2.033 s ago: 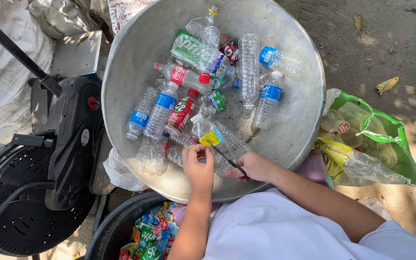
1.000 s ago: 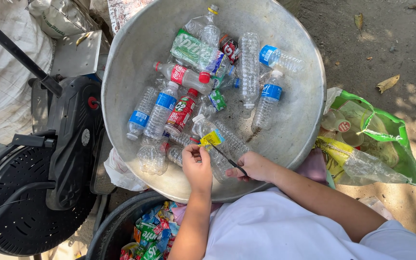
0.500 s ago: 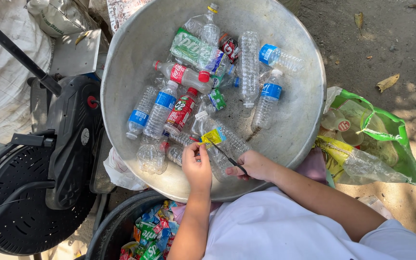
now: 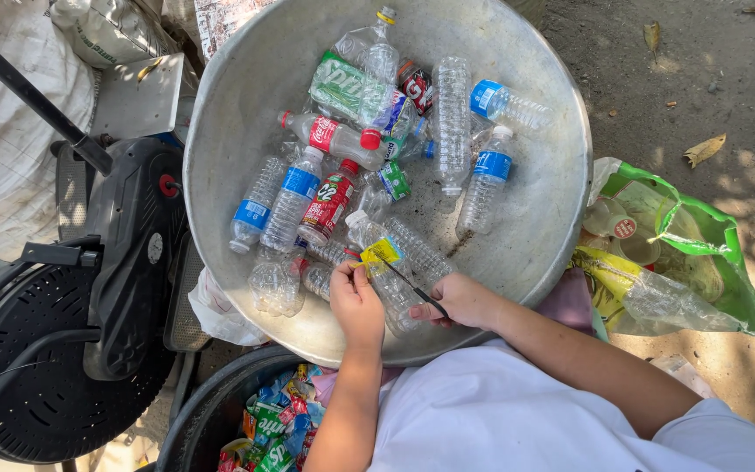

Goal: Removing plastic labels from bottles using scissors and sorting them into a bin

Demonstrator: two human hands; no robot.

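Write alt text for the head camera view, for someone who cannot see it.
Seen from above, a person's left hand holds a clear plastic bottle with a yellow label while the right hand works a thin dark blade against it. Both are over a wide metal basin of empty bottles, with a green bag beside it.

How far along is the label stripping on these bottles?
Done: a dark bin below already holds loose coloured labels. In hand: the left hand grips a clear bottle with a yellow label while the right hand works a thin blade at it. Left: many labelled bottles in the metal basin.
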